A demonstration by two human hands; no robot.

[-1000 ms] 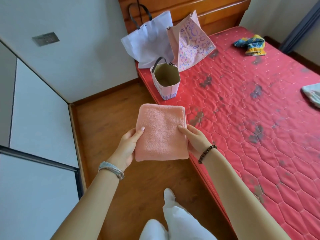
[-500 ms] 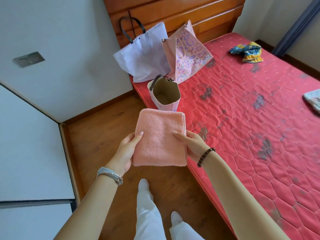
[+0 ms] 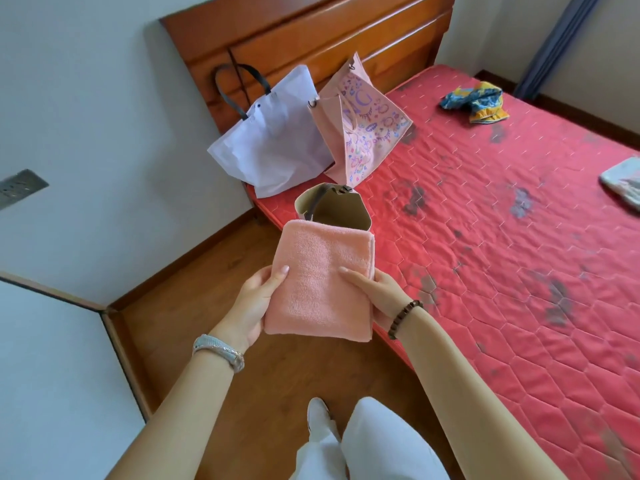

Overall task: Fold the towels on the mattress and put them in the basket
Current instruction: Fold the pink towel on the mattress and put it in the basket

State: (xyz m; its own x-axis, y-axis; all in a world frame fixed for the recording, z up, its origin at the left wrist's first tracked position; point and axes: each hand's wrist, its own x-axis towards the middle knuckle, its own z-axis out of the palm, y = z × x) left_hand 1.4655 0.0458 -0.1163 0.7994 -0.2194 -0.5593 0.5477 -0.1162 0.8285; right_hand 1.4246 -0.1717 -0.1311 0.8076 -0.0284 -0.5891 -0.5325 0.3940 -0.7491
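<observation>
A folded pink towel (image 3: 320, 280) is held flat in the air between both hands. My left hand (image 3: 254, 303) grips its left edge, thumb on top. My right hand (image 3: 375, 294) grips its right edge. Just beyond the towel's far edge stands a small open basket (image 3: 341, 211) with a dark handle, on the near corner of the red mattress (image 3: 485, 237); the towel hides its lower part. A blue and yellow cloth (image 3: 476, 102) lies crumpled far back on the mattress. A pale towel (image 3: 623, 181) shows at the right edge.
A white bag (image 3: 273, 147) and a pink patterned bag (image 3: 363, 126) lean against the wooden headboard (image 3: 311, 39) behind the basket. Wooden floor (image 3: 194, 289) lies below the hands, white walls to the left. My legs in white trousers (image 3: 374, 445) are at the bottom.
Both hands have carried the folded pink towel forward, so its far edge now overlaps the basket. The view has moved closer to the bed corner.
</observation>
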